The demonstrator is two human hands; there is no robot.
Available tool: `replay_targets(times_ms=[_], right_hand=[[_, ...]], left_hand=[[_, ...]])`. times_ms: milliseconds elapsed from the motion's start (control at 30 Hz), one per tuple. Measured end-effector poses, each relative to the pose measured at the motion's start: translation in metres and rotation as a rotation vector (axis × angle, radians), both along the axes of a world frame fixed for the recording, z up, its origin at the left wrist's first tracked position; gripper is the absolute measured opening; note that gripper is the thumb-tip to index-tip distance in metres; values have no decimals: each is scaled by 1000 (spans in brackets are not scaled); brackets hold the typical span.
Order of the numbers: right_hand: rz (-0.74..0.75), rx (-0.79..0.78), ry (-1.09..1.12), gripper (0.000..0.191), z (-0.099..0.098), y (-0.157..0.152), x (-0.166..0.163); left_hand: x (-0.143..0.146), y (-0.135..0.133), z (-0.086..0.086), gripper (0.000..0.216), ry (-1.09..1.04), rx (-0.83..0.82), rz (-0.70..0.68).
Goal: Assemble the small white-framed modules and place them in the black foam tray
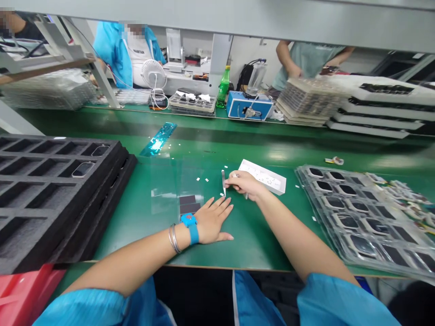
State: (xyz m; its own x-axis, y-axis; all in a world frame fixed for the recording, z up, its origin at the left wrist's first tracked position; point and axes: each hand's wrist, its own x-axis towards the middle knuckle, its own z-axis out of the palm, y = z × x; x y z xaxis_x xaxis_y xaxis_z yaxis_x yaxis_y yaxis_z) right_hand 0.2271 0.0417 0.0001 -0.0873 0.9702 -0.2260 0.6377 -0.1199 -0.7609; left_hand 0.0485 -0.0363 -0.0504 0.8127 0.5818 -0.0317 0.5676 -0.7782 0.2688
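Tweezers (223,182) are pinched firmly in the right hand (245,184), tips down at the green bench mat (258,240) among small white pieces (197,179); whether the tips hold a piece cannot be told. A white tray (277,188) sits just beyond that hand. The left hand (212,222) lies open and flat on the mat, holding nothing, just near dark strips (189,203) on a clear film sheet (163,190).

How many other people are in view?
3: a person in a blue smock ahead, one in a teal shirt ahead right, one at far left; others may be hidden.
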Motion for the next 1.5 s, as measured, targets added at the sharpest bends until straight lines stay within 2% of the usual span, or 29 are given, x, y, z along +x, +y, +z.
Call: replay_targets(times_ms=[67,200,267,367,433,533,633,767,867,967,1067,1167,1233,1300,1367,1433,1500], right_hand=[[-40,-21,23,20,-3,4,3],[-112,216,-151,19,-7,-1,-9],[-59,254,-258,21,-7,-5,-22],[64,185,-460,21,-8,-3,-41],[91,151,-494,17,-7,3,-45],[23,191,-301,15,3,13,-31],[-89,181,158,17,23,10,4],[-135,56,753,25,39,-13,55],[-124,30,979,28,28,-26,77],[-143,24,1082,28,11,-31,84],[-152,26,1115,26,2,-30,83],[-151,10,1124,22,2,-30,79],[-165,-1,1123,21,4,-31,76],[-188,-5,1119,22,6,-33,72],[-212,-3,1105,24,9,-35,69],[-223,3,1077,26,12,-36,67],[-227,13,1033,28,12,-36,64]], left_hand=[[0,0,-2,89,-16,5,3],[0,-2,0,89,-38,14,6],[1,-3,2,88,-29,10,16],[1,-4,3,88,-22,13,28],[1,-7,2,87,-33,37,23],[0,-11,-1,85,-38,79,29],[-2,-1,-2,89,-25,55,-32],[5,51,3,80,-32,-41,-179],[21,105,11,76,11,-73,-144],[39,153,21,73,110,-61,-35],[47,189,31,66,130,0,69],[36,216,45,53,48,149,204],[21,226,57,52,-50,199,381],[4,222,70,48,-132,188,560],[-10,201,79,41,-161,161,640],[-23,163,81,44,-116,126,575],[-34,115,75,53,-35,82,435]])
